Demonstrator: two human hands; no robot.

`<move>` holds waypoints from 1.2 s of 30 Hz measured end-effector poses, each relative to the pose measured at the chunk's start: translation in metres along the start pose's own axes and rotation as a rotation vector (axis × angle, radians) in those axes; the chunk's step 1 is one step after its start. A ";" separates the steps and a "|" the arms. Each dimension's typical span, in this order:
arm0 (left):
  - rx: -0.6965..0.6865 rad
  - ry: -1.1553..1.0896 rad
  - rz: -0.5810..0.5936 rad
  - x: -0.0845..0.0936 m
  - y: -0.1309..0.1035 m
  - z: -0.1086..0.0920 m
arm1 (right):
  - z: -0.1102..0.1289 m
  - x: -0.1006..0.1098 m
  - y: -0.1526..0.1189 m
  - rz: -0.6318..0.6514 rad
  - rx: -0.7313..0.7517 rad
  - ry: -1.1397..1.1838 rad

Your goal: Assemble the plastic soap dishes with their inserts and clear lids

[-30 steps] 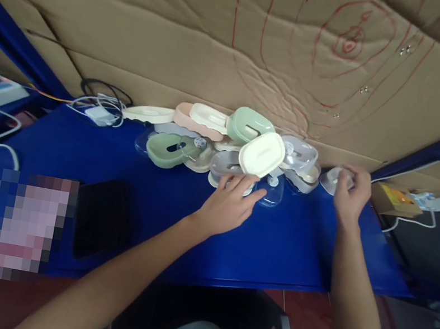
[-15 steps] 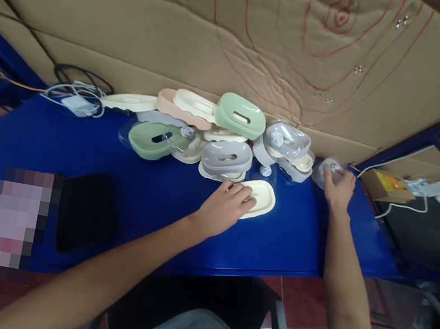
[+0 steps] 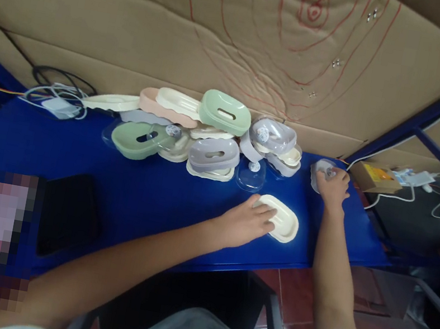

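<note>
My left hand (image 3: 247,223) grips the left end of a cream oval soap dish tray (image 3: 287,223), its fingers lying over the rim and into the hollow. The tray lies low over the blue table's front part. Farther right, my right hand (image 3: 332,189) holds a lavender soap dish with a clear cover (image 3: 319,169) near the table's right end, with thumb and fingers over its top. The palm hides part of that dish. A clear lid with a round sticker (image 3: 250,177) lies on the table behind my left hand.
Along the cardboard wall (image 3: 135,19) lies a pile of soap dishes, among them a green one (image 3: 227,106), a peach one (image 3: 148,101) and a lavender one (image 3: 208,157). A black flat object (image 3: 68,217), cables (image 3: 60,94) and a cardboard box (image 3: 370,180) flank them.
My left hand has slid the cream tray to the right and nearer to me, away from the pile. My right hand stays at the covered lavender dish. The view has shifted slightly right.
</note>
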State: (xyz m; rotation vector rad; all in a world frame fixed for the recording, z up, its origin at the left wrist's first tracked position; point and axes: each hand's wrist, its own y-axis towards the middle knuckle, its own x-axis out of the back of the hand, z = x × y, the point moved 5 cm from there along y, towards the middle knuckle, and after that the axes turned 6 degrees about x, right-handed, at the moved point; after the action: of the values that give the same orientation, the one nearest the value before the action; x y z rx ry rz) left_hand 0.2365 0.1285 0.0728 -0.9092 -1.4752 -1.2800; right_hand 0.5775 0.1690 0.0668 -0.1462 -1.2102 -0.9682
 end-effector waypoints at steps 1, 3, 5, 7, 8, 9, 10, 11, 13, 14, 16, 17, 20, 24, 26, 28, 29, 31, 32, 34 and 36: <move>-0.008 -0.010 0.014 -0.004 0.012 0.002 | -0.002 0.001 0.000 0.000 -0.011 0.008; 0.002 -0.017 0.023 -0.011 0.035 0.009 | -0.005 0.002 -0.001 0.001 -0.024 0.031; 0.041 -0.022 0.027 -0.017 0.052 0.020 | -0.007 0.003 -0.001 -0.001 -0.028 0.067; 0.093 -0.036 0.029 -0.020 0.058 0.029 | -0.011 0.005 0.002 -0.014 -0.035 0.120; 0.115 -0.037 0.030 -0.020 0.057 0.031 | -0.013 0.007 0.005 -0.024 -0.041 0.155; 0.134 -0.047 0.025 -0.019 0.053 0.032 | -0.014 0.010 0.009 -0.036 -0.047 0.196; 0.154 -0.080 0.013 -0.016 0.047 0.032 | -0.014 0.015 0.014 -0.048 -0.049 0.246; 0.185 -0.151 -0.009 -0.011 0.039 0.032 | -0.012 0.021 0.017 -0.059 -0.041 0.304; 0.290 -0.461 -0.070 0.001 0.020 0.035 | 0.002 0.039 0.017 -0.087 0.013 0.432; 0.368 -0.703 -0.099 0.006 0.009 0.038 | 0.015 0.051 0.011 -0.106 0.061 0.494; 0.528 -1.252 -0.133 0.013 -0.015 0.043 | 0.050 0.078 -0.020 -0.145 0.215 0.618; 0.587 -1.507 -0.146 0.016 -0.027 0.042 | 0.072 0.092 -0.045 -0.157 0.334 0.691; 0.667 -1.999 -0.264 0.027 -0.063 0.032 | 0.140 0.113 -0.145 0.148 0.787 0.867; 0.801 -2.171 -0.425 0.020 -0.114 0.000 | 0.170 0.093 -0.242 0.618 0.830 0.924; 0.947 -2.168 -0.472 0.006 -0.139 -0.013 | 0.161 0.079 -0.251 0.675 0.742 0.980; 1.052 -2.139 -0.504 -0.004 -0.158 -0.017 | 0.142 0.070 -0.236 0.554 0.679 0.907; 1.085 -2.120 -0.511 -0.008 -0.164 -0.015 | 0.132 0.068 -0.223 0.444 0.660 0.809; 1.136 -2.074 -0.527 -0.010 -0.171 -0.007 | 0.111 0.064 -0.195 0.242 0.648 0.535; 1.153 -2.055 -0.540 -0.010 -0.172 -0.002 | 0.103 0.060 -0.183 0.190 0.652 0.410; 1.167 -2.029 -0.563 -0.007 -0.171 0.005 | 0.090 0.050 -0.163 0.168 0.667 0.234; 1.169 -2.011 -0.567 -0.002 -0.169 0.007 | 0.081 0.041 -0.153 0.206 0.686 0.131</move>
State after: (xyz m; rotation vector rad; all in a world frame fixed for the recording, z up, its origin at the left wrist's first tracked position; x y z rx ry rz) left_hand 0.0766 0.1055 0.0242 -0.7365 -3.4148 1.0096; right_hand 0.4140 0.0999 0.0744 0.3263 -1.3129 -0.3415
